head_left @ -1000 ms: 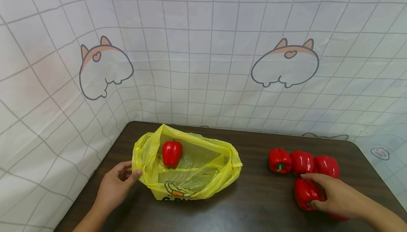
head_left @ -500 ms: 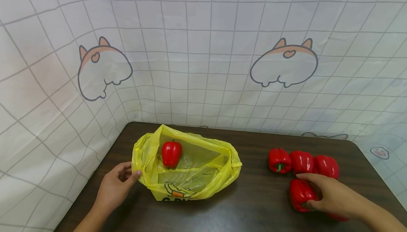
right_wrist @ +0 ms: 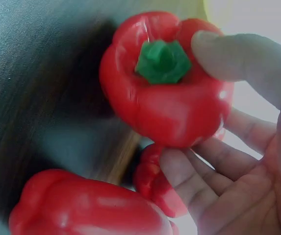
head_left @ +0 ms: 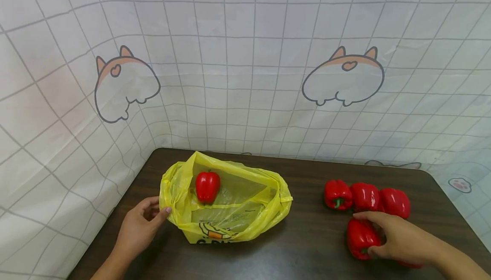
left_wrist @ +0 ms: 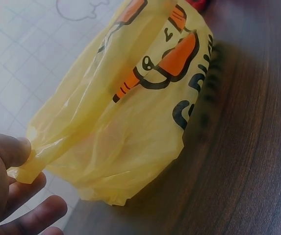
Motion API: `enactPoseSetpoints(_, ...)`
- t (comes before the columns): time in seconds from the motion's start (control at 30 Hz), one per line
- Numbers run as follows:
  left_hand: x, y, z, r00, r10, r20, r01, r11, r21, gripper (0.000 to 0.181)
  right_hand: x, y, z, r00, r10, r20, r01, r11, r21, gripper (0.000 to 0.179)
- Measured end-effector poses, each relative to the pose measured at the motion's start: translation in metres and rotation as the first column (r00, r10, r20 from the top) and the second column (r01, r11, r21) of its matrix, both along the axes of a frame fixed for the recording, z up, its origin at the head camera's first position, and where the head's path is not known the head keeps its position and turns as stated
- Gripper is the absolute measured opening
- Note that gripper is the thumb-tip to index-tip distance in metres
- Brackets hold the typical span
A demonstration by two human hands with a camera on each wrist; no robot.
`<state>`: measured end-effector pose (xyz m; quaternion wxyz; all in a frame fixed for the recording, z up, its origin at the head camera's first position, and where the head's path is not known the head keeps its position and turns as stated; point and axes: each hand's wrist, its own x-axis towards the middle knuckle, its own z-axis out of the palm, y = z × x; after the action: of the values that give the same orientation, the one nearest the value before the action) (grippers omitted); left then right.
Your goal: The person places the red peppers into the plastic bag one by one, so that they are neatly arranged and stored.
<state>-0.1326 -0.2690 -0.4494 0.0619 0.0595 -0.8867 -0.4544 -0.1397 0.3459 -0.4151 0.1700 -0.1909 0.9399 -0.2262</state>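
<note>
One red bell pepper (head_left: 361, 239) clasped in the right hand (head_left: 400, 236), right of the yellow plastic bag (head_left: 281, 194)
Firm, even pressure suits it; the left hand (head_left: 139, 223) pinches the bag's edge, best held wide.

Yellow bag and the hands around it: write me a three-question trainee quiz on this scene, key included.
1. Multiple choice. In the head view, what shows inside the yellow bag?
A) Nothing
B) One red pepper
C) Three red peppers

2. True or false. The left hand pinches the yellow bag.

3. Fill in the blank. In the right wrist view, the pepper in the right hand, the held pepper, has a ____ stem.

Key:
1. B
2. True
3. green
</note>
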Motion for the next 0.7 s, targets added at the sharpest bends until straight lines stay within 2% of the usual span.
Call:
enactPoseSetpoints(0.13, 0.0, 0.0, -0.001, 1.0, 0.001, 0.005, -0.001, 1.0, 0.004, 0.058, 0.001, -0.002, 0.001, 1.0, 0.016, 0.024, -0.015, 0.999, -0.034, 0.076)
enactPoseSetpoints(0.27, 0.0, 0.0, -0.001, 1.0, -0.005, 0.005, 0.005, 1.0, 0.006, 0.059, 0.004, -0.007, 0.001, 0.996, 0.038, -0.077, -0.038, 0.999, -0.011, 0.071)
enactPoseSetpoints(0.43, 0.0, 0.001, 0.0, 1.0, -0.012, 0.001, 0.012, 1.0, 0.002, 0.059, 0.004, -0.017, 0.005, 0.976, 0.008, -0.22, -0.006, 1.0, 0.011, 0.071)
enactPoseSetpoints(0.57, 0.0, 0.001, -0.001, 1.0, -0.01, -0.011, 0.01, 1.0, -0.008, 0.058, 0.001, -0.025, 0.012, 0.962, -0.022, -0.271, 0.014, 0.999, -0.033, 0.071)
enactPoseSetpoints(0.7, -0.001, 0.0, -0.002, 1.0, -0.008, -0.017, 0.008, 1.0, -0.014, 0.057, -0.002, -0.034, 0.02, 0.96, -0.055, -0.275, 0.038, 0.997, -0.068, 0.073)
